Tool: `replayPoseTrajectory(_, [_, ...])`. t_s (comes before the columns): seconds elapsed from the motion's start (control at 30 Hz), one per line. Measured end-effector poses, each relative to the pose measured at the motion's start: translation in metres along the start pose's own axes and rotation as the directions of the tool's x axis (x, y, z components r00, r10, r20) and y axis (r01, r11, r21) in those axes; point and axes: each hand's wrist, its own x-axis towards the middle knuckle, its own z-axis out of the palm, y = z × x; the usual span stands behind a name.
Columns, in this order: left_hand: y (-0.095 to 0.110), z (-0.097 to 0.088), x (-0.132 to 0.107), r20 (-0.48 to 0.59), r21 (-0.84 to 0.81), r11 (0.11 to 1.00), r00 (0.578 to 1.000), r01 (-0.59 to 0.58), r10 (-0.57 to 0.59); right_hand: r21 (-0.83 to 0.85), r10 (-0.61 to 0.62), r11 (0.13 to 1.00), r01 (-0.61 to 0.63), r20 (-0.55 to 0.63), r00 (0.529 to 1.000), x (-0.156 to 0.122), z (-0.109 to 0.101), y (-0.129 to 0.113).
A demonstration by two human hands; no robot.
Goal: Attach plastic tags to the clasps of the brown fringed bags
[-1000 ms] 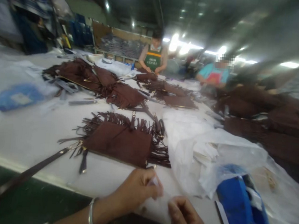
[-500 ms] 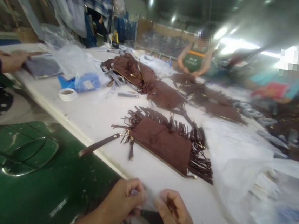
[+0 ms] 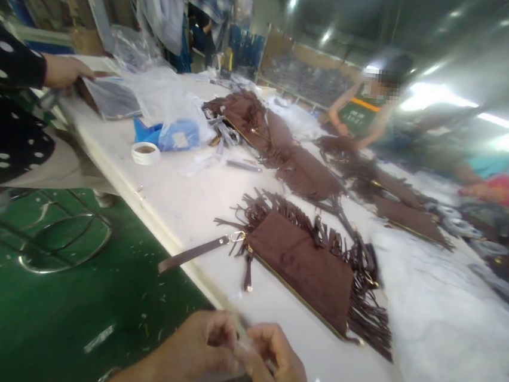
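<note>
1. At bottom centre, a small pale piece [image 3: 242,347], too blurred to be identified, is pinched between the left hand [image 3: 196,353] and right hand [image 3: 275,370]; both grips are clenched on it.
2. Above, a fringed brown bag [image 3: 305,265] is laid flat on the worktop [image 3: 181,202].
3. Toward the upper left, a tape roll [image 3: 145,153] is seen.

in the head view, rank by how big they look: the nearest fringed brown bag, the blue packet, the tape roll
1. fringed brown bag: largest, though partly because it is nearest the camera
2. blue packet
3. tape roll: smallest; it lies close beside the packet, so this order is fairly sure
</note>
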Motion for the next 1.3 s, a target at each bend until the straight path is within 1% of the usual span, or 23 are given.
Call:
replayPoseTrajectory(0.03, [-0.006,-0.004,0.002,-0.002,-0.046,0.999,1.0,0.011,-0.011,-0.019,-0.011,1.0,0.011,0.02,1.0,0.004,0.0,-0.002])
replayPoseTrajectory(0.1, [-0.015,-0.012,0.004,-0.051,-0.049,0.999,0.999,0.013,-0.015,-0.048,-0.022,0.999,0.023,0.017,1.0,0.016,-0.002,-0.005])
replayPoseTrajectory(0.17, [-0.018,-0.02,0.003,-0.112,0.017,1.0,0.994,0.003,-0.001,-0.123,-0.048,0.992,0.038,-0.072,0.996,0.032,-0.005,-0.011])
replayPoseTrajectory(0.23, [-0.015,-0.025,0.0,-0.147,0.088,0.996,0.989,-0.007,0.02,-0.267,-0.106,0.962,0.061,-0.158,0.982,0.05,-0.006,-0.02])
replayPoseTrajectory(0.27, [-0.012,-0.027,-0.002,-0.16,0.123,0.992,0.987,-0.012,0.032,-0.359,-0.139,0.931,0.073,-0.163,0.977,0.06,-0.005,-0.025])
replayPoseTrajectory(0.33, [-0.004,-0.03,-0.006,-0.192,0.21,0.977,0.979,-0.021,0.062,-0.536,-0.179,0.84,0.089,-0.118,0.977,0.076,0.001,-0.036])
replayPoseTrajectory(0.4, [0.003,-0.032,-0.009,-0.225,0.313,0.95,0.97,-0.019,0.094,-0.647,-0.188,0.757,0.093,-0.08,0.979,0.089,0.009,-0.045])
replayPoseTrajectory(0.47, [0.008,-0.034,-0.012,-0.245,0.375,0.927,0.963,-0.017,0.116,-0.686,-0.186,0.721,0.099,-0.054,0.981,0.099,0.013,-0.05])
replayPoseTrajectory(0.53, [0.01,-0.036,-0.014,-0.244,0.373,0.928,0.962,-0.024,0.123,-0.676,-0.162,0.729,0.11,-0.014,0.987,0.104,0.011,-0.053])
replayPoseTrajectory(0.67, [0.007,-0.041,-0.02,-0.249,0.296,0.955,0.965,-0.007,0.084,-0.597,-0.108,0.785,0.164,0.13,0.986,0.101,0.003,-0.051])
replayPoseTrajectory(0.7, [0.006,-0.042,-0.021,-0.254,0.273,0.962,0.964,-0.003,0.076,-0.554,-0.081,0.816,0.168,0.178,0.981,0.096,0.002,-0.049])
replayPoseTrajectory(0.73, [0.004,-0.044,-0.023,-0.256,0.245,0.97,0.964,-0.002,0.067,-0.482,-0.04,0.863,0.148,0.229,0.973,0.091,0.002,-0.046])
replayPoseTrajectory(0.77, [0.002,-0.045,-0.024,-0.256,0.207,0.978,0.965,0.0,0.054,-0.384,0.01,0.918,0.102,0.279,0.96,0.086,0.003,-0.043])
replayPoseTrajectory(0.8, [0.001,-0.045,-0.025,-0.254,0.164,0.986,0.966,0.001,0.041,-0.265,0.056,0.964,0.035,0.327,0.943,0.08,0.004,-0.04])
replayPoseTrajectory(0.83, [-0.001,-0.046,-0.027,-0.25,0.121,0.993,0.968,0.005,0.025,-0.138,0.093,0.989,-0.045,0.372,0.924,0.075,0.006,-0.036])
replayPoseTrajectory(0.9, [-0.005,-0.047,-0.028,-0.249,0.053,0.998,0.969,0.016,-0.002,0.082,0.124,0.981,-0.176,0.432,0.893,0.067,0.01,-0.031])
replayPoseTrajectory(1.03, [-0.01,-0.047,-0.031,-0.249,0.009,1.0,0.968,0.025,-0.022,0.316,0.107,0.905,-0.284,0.478,0.872,0.061,0.015,-0.029])
replayPoseTrajectory(1.1, [-0.009,-0.048,-0.032,-0.241,0.002,0.999,0.97,0.034,-0.032,0.387,0.102,0.868,-0.312,0.476,0.874,0.06,0.018,-0.031])
replayPoseTrajectory(1.2, [-0.007,-0.053,-0.034,-0.233,-0.015,0.999,0.971,0.045,-0.047,0.436,0.099,0.838,-0.327,0.468,0.878,0.058,0.022,-0.033])
replayPoseTrajectory(1.3, [-0.003,-0.059,-0.033,-0.224,-0.089,0.996,0.974,0.004,-0.024,0.443,0.106,0.831,-0.338,0.47,0.876,0.055,0.026,-0.034])
